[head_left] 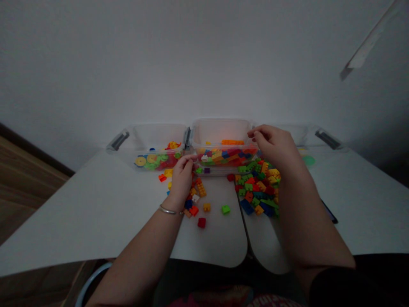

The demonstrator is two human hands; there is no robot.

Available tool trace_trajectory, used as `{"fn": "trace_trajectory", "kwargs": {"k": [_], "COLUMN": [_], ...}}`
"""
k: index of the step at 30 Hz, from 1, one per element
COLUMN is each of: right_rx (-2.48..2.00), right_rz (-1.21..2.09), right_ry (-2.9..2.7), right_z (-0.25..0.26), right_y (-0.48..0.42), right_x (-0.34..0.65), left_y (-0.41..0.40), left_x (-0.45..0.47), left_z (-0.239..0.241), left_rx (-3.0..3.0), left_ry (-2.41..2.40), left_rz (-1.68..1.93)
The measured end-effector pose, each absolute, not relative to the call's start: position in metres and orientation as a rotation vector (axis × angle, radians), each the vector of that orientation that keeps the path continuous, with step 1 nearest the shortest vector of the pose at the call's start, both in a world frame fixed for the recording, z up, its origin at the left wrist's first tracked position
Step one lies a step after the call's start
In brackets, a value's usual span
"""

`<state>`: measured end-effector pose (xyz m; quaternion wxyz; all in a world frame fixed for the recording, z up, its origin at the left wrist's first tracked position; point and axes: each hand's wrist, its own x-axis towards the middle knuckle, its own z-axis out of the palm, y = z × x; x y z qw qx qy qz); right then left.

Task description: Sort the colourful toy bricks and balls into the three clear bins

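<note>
My left hand (182, 174) is over the left part of the loose toy bricks (200, 187), at the front left corner of the middle clear box (220, 124). Its fingers are curled together, and I cannot make out whether a brick is between them. Above the right rim of that box is my right hand (274, 143), thumb and fingertips pinched, with no clear view of what they hold. Inside the box are mixed bricks and a long orange piece (232, 142). Below my right hand spreads a large brick pile (255, 187).
A left clear box (159, 126) holds yellow round pieces and green parts. Another clear box (295, 128) stands partly behind my right arm. Single red (201, 222) and green bricks (226, 209) lie nearer me. A gap divides the white tables (217, 243). A dark flat object (329, 212) lies right.
</note>
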<state>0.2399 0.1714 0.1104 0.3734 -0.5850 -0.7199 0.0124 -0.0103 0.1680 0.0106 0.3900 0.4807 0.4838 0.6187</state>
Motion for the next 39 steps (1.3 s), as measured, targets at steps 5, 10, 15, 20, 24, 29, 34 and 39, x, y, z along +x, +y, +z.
{"fn": "trace_trajectory", "kwargs": {"k": [5, 10, 15, 20, 24, 29, 34, 39], "right_rx": [-1.451, -1.292, -1.173, -1.131, -1.043, -0.983, -0.875, -0.776], "right_rz": [0.099, 0.251, 0.427, 0.509, 0.612, 0.685, 0.726, 0.767], "right_ry": [-1.962, -2.393, -2.693, -2.891, -2.984, -3.014, -3.066, -3.114], "right_z": [0.118, 0.117, 0.100, 0.078, 0.069, 0.065, 0.065, 0.063], "right_y": [0.158, 0.151, 0.152, 0.153, 0.151, 0.148, 0.144, 0.142], "right_x": [0.234, 0.215, 0.186, 0.167, 0.158, 0.151, 0.146, 0.143], "left_y": [0.167, 0.166, 0.168, 0.170, 0.169, 0.166, 0.166, 0.168], "left_x": [-0.010, -0.009, -0.009, -0.009, -0.009, -0.007, -0.007, -0.008], "left_z": [0.011, 0.012, 0.012, 0.012, 0.012, 0.017, 0.017, 0.015], "left_rx": [1.217, 1.204, 1.196, 1.199, 1.178, 1.187, 1.194, 1.190], "left_ry": [1.236, 1.213, 1.210, 1.228, 1.229, 1.245, 1.258, 1.258], "left_rz": [1.560, 1.551, 1.557, 1.562, 1.558, 1.565, 1.571, 1.567]}}
